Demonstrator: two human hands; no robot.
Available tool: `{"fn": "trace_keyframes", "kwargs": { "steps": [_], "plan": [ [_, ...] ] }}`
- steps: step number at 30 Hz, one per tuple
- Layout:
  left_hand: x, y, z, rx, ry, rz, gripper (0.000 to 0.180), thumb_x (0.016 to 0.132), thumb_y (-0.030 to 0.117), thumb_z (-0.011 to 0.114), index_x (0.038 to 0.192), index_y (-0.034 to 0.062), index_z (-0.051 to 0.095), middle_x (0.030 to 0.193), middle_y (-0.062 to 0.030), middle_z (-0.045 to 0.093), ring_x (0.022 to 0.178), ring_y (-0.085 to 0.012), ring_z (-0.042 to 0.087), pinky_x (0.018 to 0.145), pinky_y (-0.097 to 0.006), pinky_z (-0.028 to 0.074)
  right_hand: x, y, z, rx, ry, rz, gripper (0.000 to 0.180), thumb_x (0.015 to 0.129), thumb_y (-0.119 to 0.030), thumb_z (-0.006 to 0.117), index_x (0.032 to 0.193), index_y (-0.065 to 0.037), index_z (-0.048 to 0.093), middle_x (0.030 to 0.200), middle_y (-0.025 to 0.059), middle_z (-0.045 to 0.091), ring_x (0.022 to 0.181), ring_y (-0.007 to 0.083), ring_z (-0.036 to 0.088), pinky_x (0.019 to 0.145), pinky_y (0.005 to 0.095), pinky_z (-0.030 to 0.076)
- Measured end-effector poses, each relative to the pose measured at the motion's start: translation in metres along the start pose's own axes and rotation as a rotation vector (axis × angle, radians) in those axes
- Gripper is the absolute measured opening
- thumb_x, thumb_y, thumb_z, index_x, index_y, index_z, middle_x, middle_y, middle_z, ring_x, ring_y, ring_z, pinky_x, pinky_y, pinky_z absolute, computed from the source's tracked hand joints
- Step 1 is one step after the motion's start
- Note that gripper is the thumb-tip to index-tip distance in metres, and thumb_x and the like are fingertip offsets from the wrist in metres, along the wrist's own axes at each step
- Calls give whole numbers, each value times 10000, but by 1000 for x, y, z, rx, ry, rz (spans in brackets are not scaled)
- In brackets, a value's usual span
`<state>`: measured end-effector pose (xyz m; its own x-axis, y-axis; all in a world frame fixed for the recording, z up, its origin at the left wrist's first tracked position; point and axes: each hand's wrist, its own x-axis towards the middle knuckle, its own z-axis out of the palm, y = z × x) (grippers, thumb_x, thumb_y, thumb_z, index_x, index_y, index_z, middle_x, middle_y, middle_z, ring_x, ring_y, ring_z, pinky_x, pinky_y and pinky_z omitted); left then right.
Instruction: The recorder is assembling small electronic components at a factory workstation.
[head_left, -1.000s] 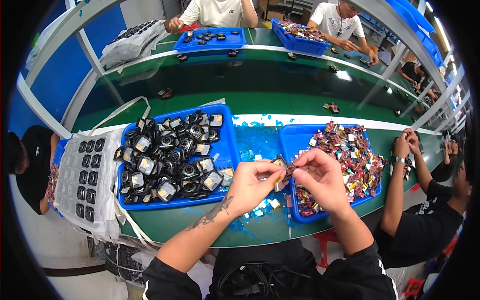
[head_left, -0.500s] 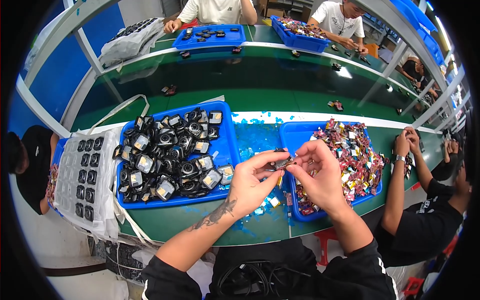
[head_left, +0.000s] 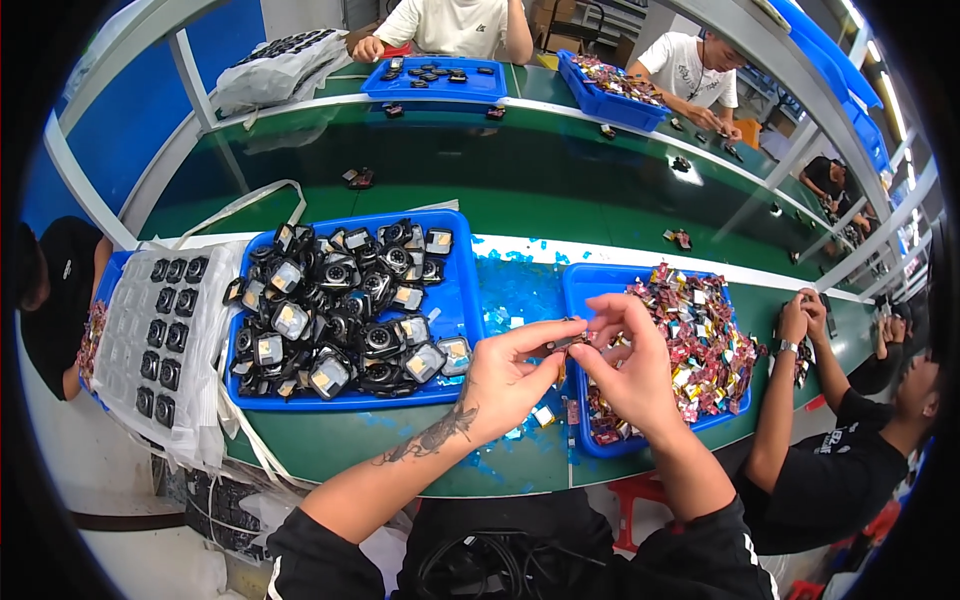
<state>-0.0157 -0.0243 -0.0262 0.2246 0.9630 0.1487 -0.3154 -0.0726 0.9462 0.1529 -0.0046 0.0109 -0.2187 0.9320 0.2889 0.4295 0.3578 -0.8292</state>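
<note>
My left hand (head_left: 500,385) pinches a small dark watch-like part (head_left: 566,342) between thumb and fingertips. The fingertips of my right hand (head_left: 638,375) close on the same part from the other side. A little yellowish piece hangs below it; fingers hide most of the part. To the left, a blue tray (head_left: 462,270) holds a heap of black watch housings (head_left: 380,340). Partly under my right hand stands another blue tray (head_left: 578,285), filled with small red circuit boards (head_left: 715,350) and silvery and yellow bits.
Blue film scraps (head_left: 510,290) litter the green bench between the trays. Stacked clear trays (head_left: 130,330) with black housings stand at far left. Beyond lies a green conveyor belt (head_left: 430,170) carrying a few small parts. Co-workers sit opposite and at both sides; a white frame post (head_left: 90,190) rises at left.
The view has shifted slightly, so the bench scene sits a little differently. Both hands stay together at the small part, with the fingers turned slightly around it.
</note>
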Motion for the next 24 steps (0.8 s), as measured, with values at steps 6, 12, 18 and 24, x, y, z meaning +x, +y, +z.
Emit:
{"fn": "trace_keyframes", "kwargs": {
  "steps": [6,12,18,24],
  "plan": [
    [7,7,7,-102,-24,-49,521,933,-73,497,1425,73,410,1278,-80,557,1043,-122,606,799,-261,556,3,-5,-8,-31,-93,-29,394,823,40,674,1189,-32,548,933,97,645,847,145,657,680,283,577],
    [3,3,3,-148,16,2,434,936,-77,472,1352,45,454,1247,-108,581,1080,-166,618,832,-296,575,11,-5,-4,40,-145,-4,369,803,13,706,1144,-34,574,927,61,650,814,113,633,702,256,553],
    [1,9,-3,-132,-24,43,470,937,-67,475,1389,44,407,1293,-131,545,1104,-177,609,850,-303,572,12,-15,1,83,-115,-42,368,800,-1,715,1139,-44,577,842,33,640,768,95,622,681,248,533],
    [-5,79,-57,1111,46,156,389,873,151,673,1244,76,582,1219,-127,603,960,-220,626,827,-322,511,93,13,-28,98,-278,-13,401,799,2,695,1149,7,502,797,110,705,734,123,663,676,281,516]
  ]
}}
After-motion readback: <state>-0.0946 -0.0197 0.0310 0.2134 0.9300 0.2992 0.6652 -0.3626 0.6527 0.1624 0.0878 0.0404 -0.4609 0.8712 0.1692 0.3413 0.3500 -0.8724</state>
